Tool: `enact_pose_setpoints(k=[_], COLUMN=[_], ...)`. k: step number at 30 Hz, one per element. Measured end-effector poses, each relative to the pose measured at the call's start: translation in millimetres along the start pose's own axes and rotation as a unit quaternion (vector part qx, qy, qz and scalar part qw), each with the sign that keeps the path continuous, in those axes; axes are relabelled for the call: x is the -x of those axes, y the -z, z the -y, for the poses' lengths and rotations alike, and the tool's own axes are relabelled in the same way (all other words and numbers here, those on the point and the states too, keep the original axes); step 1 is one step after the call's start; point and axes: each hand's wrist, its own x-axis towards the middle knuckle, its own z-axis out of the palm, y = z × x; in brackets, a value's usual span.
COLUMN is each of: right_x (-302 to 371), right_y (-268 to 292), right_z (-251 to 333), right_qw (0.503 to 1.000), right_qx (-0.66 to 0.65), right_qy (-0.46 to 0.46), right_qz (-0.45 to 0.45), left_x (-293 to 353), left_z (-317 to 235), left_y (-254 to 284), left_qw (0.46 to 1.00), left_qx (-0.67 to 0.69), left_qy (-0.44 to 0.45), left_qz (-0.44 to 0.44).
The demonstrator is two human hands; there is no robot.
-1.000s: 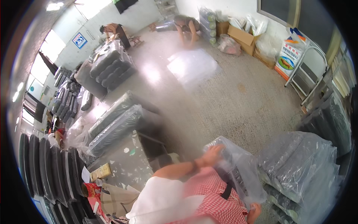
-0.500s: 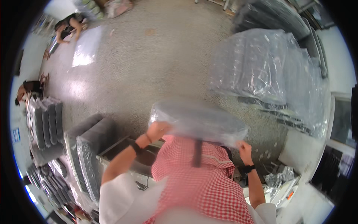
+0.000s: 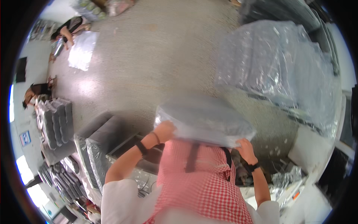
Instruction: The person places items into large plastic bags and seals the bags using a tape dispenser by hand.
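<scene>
In front of my waist a grey cushion wrapped in clear plastic [image 3: 205, 120] lies crosswise between my hands. My left hand [image 3: 165, 131], with a black band on the wrist, is closed at the near left part of its wrapping. At the near right corner my right hand [image 3: 245, 146] pinches the plastic, and that wrist also bears a black band. The cushion is slightly blurred, and its underside is hidden. Below it hangs my red and white checked apron [image 3: 209, 179].
Plastic-covered grey cushions [image 3: 268, 63] are stacked at the right. Dark grey upholstered pieces [image 3: 106, 134] stand at my left, with more grey cushions [image 3: 56, 119] beyond. A person [image 3: 69, 30] bends over a plastic sheet [image 3: 82, 50] at far left; another person [image 3: 37, 93] is nearer.
The view has shifted, so the surroundings sit further right at the left side. The wrapped cushion stays between my hands, its near side tilted a little more toward me.
</scene>
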Motion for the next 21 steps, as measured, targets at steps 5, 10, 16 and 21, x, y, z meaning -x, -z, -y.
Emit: enact_pose_setpoints(k=[5, 10, 16, 21], right_x=[-62, -93, -103, -99], right_y=[12, -86, -89, -73], right_z=[58, 64, 34, 20], right_qw=[0.984, 0.986, 0.965, 0.963], right_qx=[0.167, 0.133, 0.024, 0.09], right_qy=[0.058, 0.008, 0.093, 0.044], right_qz=[0.029, 0.102, 0.245, 0.249], left_x=[-27, -52, -60, -91], left_z=[66, 65, -40, -25], left_y=[-32, -22, -103, -123], left_qw=[0.998, 0.995, 0.934, 0.985], left_qx=[0.033, 0.002, -0.156, 0.018], left_qy=[0.024, 0.025, -0.14, -0.169], left_qz=[0.045, 0.092, -0.29, -0.033])
